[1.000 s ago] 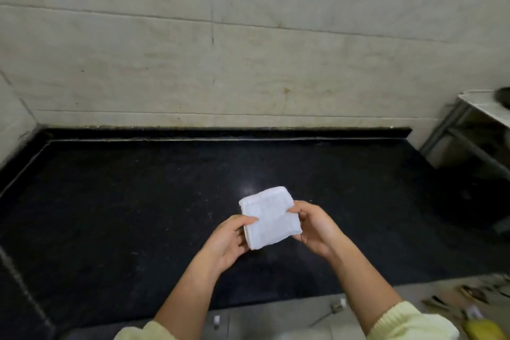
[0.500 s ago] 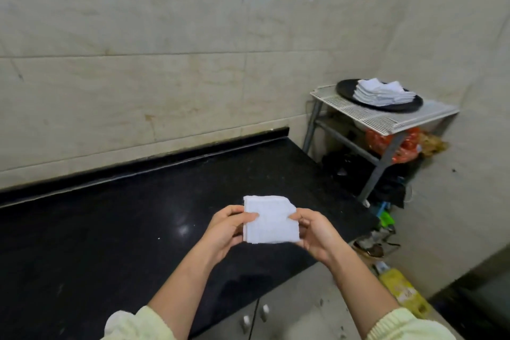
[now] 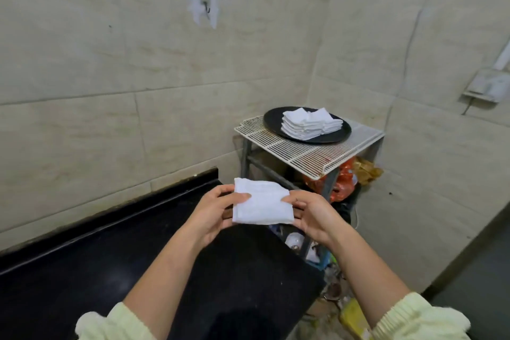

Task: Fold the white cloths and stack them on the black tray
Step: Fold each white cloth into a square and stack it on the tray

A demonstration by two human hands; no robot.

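A folded white cloth (image 3: 262, 203) is held in the air between both hands, above the right end of the black counter (image 3: 138, 265). My left hand (image 3: 212, 214) pinches its left edge, thumb on top. My right hand (image 3: 314, 214) pinches its right edge. Farther off to the right, the round black tray (image 3: 276, 121) sits on a white wire rack (image 3: 309, 150). A stack of several folded white cloths (image 3: 310, 123) lies on the tray.
The rack stands in the room's corner against tiled walls. Under it are an orange bag (image 3: 342, 182) and a brown bag (image 3: 365, 171). Clutter and a yellow object (image 3: 353, 317) lie on the floor beside the counter. A white hook (image 3: 205, 7) is on the wall.
The view has swung right and closer to the rack, so the tray now sits nearer the centre. Both hands have kept hold of the folded cloth and carried it toward the counter's right end.
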